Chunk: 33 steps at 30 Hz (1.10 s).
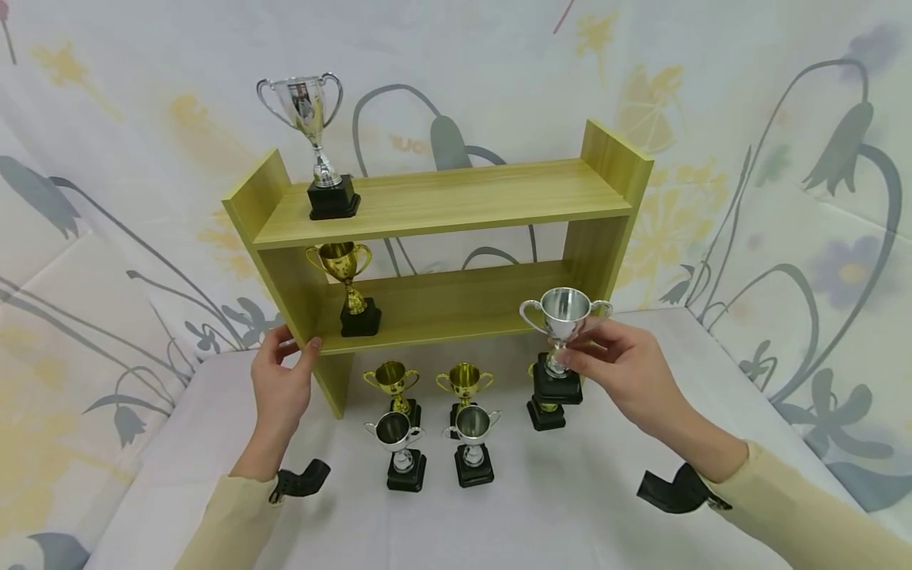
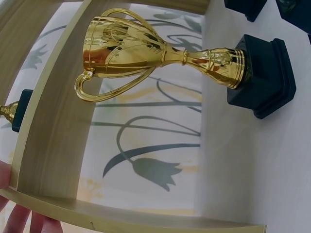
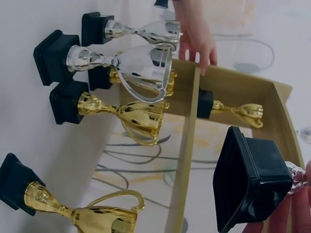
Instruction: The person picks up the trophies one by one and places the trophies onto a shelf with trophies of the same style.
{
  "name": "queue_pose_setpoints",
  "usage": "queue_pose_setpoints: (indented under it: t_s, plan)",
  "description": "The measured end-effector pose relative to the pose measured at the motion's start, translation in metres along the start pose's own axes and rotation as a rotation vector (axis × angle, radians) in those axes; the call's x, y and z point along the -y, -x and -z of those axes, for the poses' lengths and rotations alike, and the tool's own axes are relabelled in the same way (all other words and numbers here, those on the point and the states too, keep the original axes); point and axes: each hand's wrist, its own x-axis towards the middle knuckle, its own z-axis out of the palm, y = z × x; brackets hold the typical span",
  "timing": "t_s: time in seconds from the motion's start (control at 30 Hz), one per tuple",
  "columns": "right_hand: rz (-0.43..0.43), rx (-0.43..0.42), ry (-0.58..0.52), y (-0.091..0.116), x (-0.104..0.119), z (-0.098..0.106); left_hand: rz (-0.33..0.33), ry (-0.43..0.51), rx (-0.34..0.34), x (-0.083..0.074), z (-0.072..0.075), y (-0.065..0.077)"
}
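Pinching silver cup (image 1: 566, 315) with right hand (image 1: 627, 372), hiding most of a gold cup (image 1: 546, 417); gripping shelf (image 1: 463, 198) with left hand (image 1: 281, 388)!

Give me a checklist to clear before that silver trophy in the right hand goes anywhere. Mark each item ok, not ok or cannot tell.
1. Right hand has a grip on the silver trophy, low on its stem: ok.
2. Silver trophy upright, cup upward: ok.
3. Left hand grips the side of the shelf unit: ok.
4. Bare room on the middle board: ok; the gold trophy stands near its left end.
5. Silver trophy's base resting on a board: not ok; it is held up in front.
6. Shelf unit fixed against tipping: cannot tell.
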Motion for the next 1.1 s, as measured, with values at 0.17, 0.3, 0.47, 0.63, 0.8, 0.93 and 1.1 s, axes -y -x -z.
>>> queue_pose_setpoints:
  t_s: [0.17, 0.3, 0.47, 0.63, 0.8, 0.93, 1.1]
  plan:
    - [0.018, 0.022, 0.007, -0.006, 0.004, -0.001, -0.001, 0.006, -0.008, 0.001, 0.000, 0.001]
    - [0.020, 0.028, 0.002, -0.009, 0.007, -0.001, -0.004, 0.022, -0.013, 0.002, 0.001, 0.001]
    - [0.033, 0.031, -0.002, -0.011, 0.010, -0.002, -0.004, 0.019, -0.005, 0.002, 0.000, 0.000]
    - [0.046, 0.022, 0.007, -0.014, 0.014, -0.002, -0.003, 0.008, 0.004, 0.001, 0.001, -0.001]
    - [0.049, 0.016, 0.024, -0.018, 0.017, 0.000, -0.006, -0.003, 0.009, 0.000, 0.002, -0.001]
    - [0.051, 0.018, 0.021, -0.023, 0.021, 0.001, -0.003, -0.009, 0.007, 0.001, 0.002, -0.001]
    - [0.044, 0.007, 0.034, -0.029, 0.027, 0.004, -0.001, -0.026, 0.001, 0.002, 0.001, 0.000]
